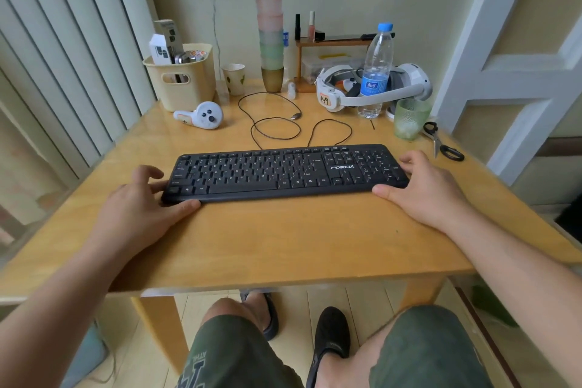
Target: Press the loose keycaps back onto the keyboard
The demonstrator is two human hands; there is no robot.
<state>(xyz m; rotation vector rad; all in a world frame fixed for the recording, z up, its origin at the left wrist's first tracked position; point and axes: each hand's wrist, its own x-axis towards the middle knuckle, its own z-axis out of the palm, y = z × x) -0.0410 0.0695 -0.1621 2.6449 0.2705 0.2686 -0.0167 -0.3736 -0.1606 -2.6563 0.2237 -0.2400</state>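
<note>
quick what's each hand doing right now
Left hand: holds the left end of the keyboard, thumb on its front edge, fingers loosely curled.
Right hand: holds the right end, thumb in front, fingers behind.

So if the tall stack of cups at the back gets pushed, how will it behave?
The stack of cups is tall and narrow, so it probably tips easily. The cups look like light plastic, so likely little resistance; they may scatter toward the paper cup.

Bare table (283,239) lies open in front of the keyboard (286,172). Behind it the looped cable (277,126) crosses the way. Further back stand a controller (201,115), a cup stack (271,38), a headset (371,88), a water bottle (376,72), a green glass (409,118) and scissors (441,142).
</note>
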